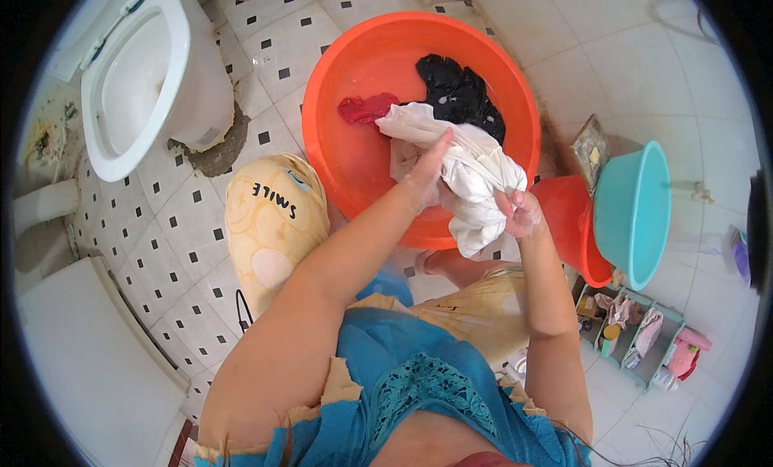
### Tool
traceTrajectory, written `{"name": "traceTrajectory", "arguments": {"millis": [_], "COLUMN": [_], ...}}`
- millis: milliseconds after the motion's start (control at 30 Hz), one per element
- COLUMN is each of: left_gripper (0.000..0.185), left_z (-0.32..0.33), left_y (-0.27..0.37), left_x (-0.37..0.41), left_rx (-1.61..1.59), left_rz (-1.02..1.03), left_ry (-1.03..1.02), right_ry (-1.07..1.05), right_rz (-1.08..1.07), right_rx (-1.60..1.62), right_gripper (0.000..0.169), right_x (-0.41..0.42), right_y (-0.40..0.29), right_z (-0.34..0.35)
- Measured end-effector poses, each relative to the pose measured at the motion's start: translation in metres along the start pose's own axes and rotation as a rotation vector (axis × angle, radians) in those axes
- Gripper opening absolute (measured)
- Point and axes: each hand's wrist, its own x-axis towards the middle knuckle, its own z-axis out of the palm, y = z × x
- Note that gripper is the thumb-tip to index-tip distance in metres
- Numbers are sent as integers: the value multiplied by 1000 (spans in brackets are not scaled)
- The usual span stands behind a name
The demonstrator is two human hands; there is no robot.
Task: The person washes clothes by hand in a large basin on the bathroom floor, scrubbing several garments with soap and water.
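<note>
A bunched white cloth garment [477, 165] hangs between my hands over the large orange plastic basin [356, 189]. My left hand [430, 176] supports its left side, thumb pointing up along the fabric. At the lower right, my right hand [520, 212] grips the cloth with bent fingers. One end of the garment reaches over the basin's floor, while the lower end droops past the near rim. Inside the basin lie a wet black garment [459, 92], with foam spots on it, and a small red cloth [367, 107].
A white toilet [136, 86] stands at the left on the tiled floor [266, 135]. To the right, a turquoise basin [634, 213] leans by a red bucket [564, 219] against the tiled wall. A small shelf rack [640, 334] holds toiletries. My knee [278, 225] borders the basin.
</note>
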Motion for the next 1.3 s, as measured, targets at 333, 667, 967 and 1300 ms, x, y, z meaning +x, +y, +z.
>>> {"name": "traceTrajectory", "arguments": {"millis": [333,667,967,1300], "left_gripper": [51,43,52,45], "left_z": [-10,-71,-119,-24], "left_y": [29,37,-40,6], "left_x": [-1,20,13,1], "left_rx": [49,1235,834,-353], "left_rz": [216,453,-82,357], "left_ry": [-146,521,651,-10], "right_ry": [676,680,545,422], "right_rz": [20,-38,149,5], "right_rx": [-591,-394,143,450], "right_gripper": [15,17,28,43], "right_x": [4,11,17,-2], "right_y": [-6,-22,7,21], "right_z": [20,10,-4,22]}}
